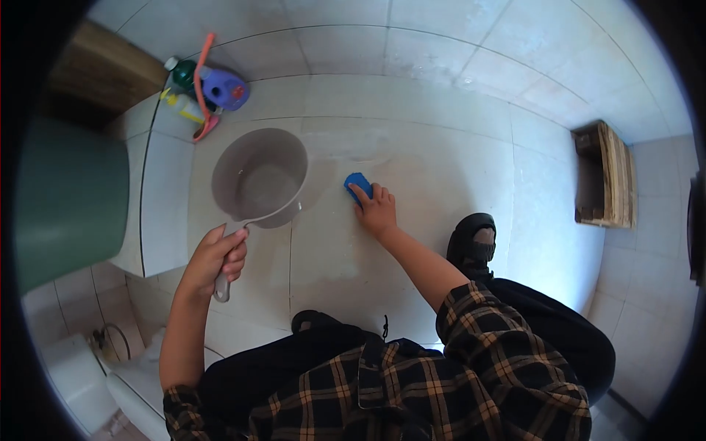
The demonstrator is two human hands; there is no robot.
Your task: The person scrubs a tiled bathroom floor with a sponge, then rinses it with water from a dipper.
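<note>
My left hand (215, 259) is wrapped round the handle of a grey water dipper (224, 176). The dipper's round bowl opens up toward me over the wet floor tiles, with a little water seeming to lie in it. My right hand (378, 212) presses a blue sponge (358, 184) flat to the floor (346, 253), fingers over its near side. Wet patches spread on the pale tiles about the sponge and below the dipper.
A purple bottle (225, 90), a green bottle (182, 73), a yellow-and-white bottle (182, 105) and a pink-handled brush (202, 81) stand in the far left corner. Left is a green tub (73, 202); right, a wooden box (616, 175). My sandalled foot (472, 242) is near my right arm.
</note>
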